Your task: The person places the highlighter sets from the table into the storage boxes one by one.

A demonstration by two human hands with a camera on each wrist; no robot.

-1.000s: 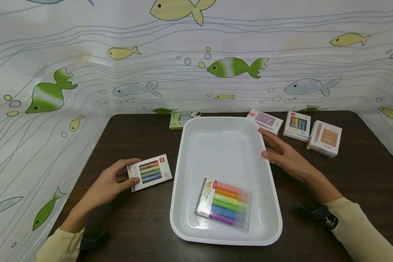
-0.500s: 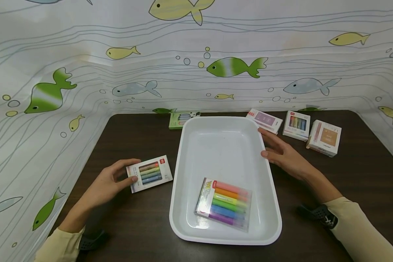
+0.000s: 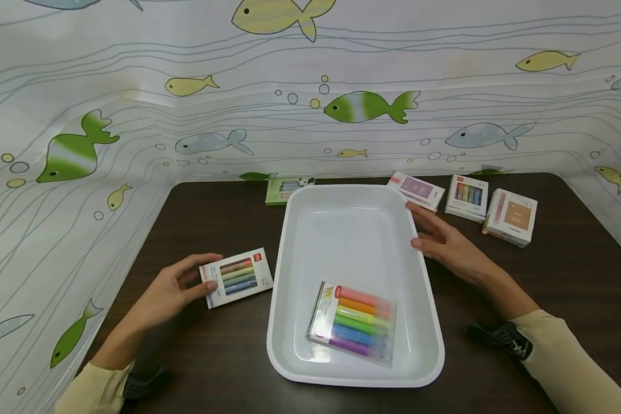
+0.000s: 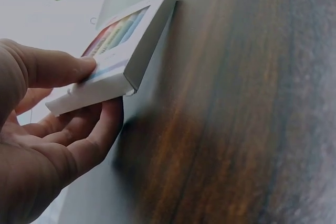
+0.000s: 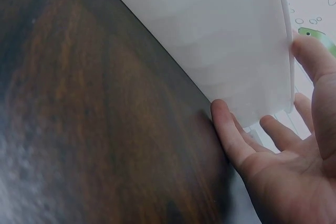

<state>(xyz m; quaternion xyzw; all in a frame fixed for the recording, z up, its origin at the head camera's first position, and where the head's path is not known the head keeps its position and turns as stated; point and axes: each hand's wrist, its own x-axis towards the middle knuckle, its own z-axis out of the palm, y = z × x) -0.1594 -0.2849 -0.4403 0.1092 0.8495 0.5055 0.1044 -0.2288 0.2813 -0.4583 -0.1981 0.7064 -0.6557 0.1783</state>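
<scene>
My left hand pinches a white windowed box of coloured sticks by its left end, just left of the tray. In the left wrist view, the thumb presses the printed face of this box while fingers lie beneath it. Centred on the table is a white tray, with a clear pack of coloured markers lying in its near half. My right hand rests against the tray's far right side. The right wrist view has its thumb at the rim and relaxed, spread fingers by the outer wall of the tray.
A green box stands behind the tray at the left. Behind it at the right are a purple-labelled box, another windowed box and a brown-labelled box. A fish-printed curtain hangs round the dark table.
The box in my left hand has shifted very slightly down and stays gripped. My right hand keeps its place at the tray, and the whole view drifts a little left.
</scene>
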